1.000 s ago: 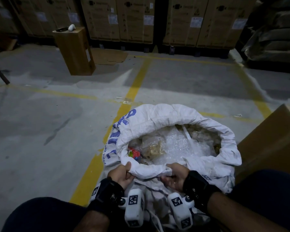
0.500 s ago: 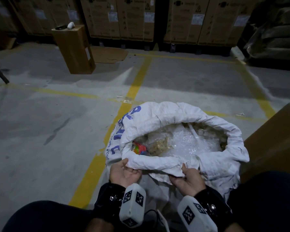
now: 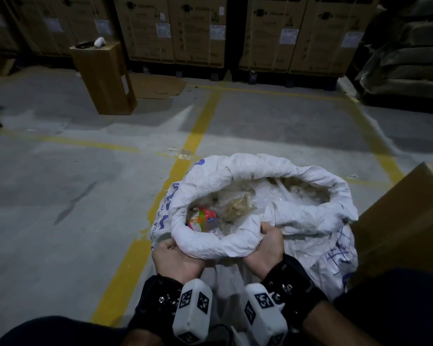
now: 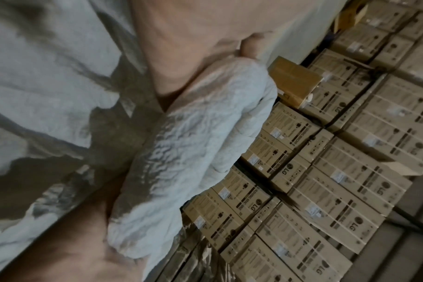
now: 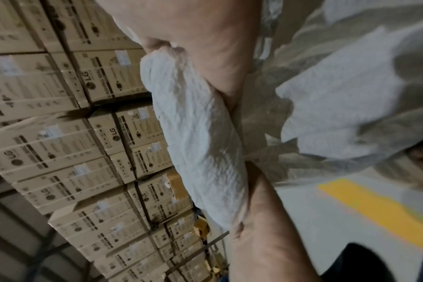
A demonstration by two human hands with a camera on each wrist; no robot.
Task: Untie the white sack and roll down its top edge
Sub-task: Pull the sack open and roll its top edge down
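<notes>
Gripping the near section of the rolled rim [image 3: 211, 245], both hands sit palm-up under it in the head view. The left hand [image 3: 176, 262] cups the roll from below, its fingers curled up into the cloth and mostly hidden. The right hand [image 3: 266, 248] holds the same roll further right, thumb over the top and fingers tucked beneath. The white sack [image 3: 318, 248] stands on the concrete floor [image 3: 60, 196] between the person's knees, mouth open, its top edge turned down into a thick cuff all round. Clear plastic wrap [image 3: 268, 198] and a bright coloured item [image 3: 203, 216] lie inside. A brown carton [image 3: 405, 221] stands just beside the sack on the right.

From the left wrist view, the left hand [image 4: 181, 49] is wrapped round the rolled rim [image 4: 198, 133]; fingertips cannot be made out. Stacked cartons [image 4: 338, 171] fill the background.

From the right wrist view, the right hand [image 5: 215, 49] clasps the rolled rim [image 5: 200, 137], palm pressed along it, with the left hand [image 5: 266, 238] at its lower end. The picture is blurred.
</notes>
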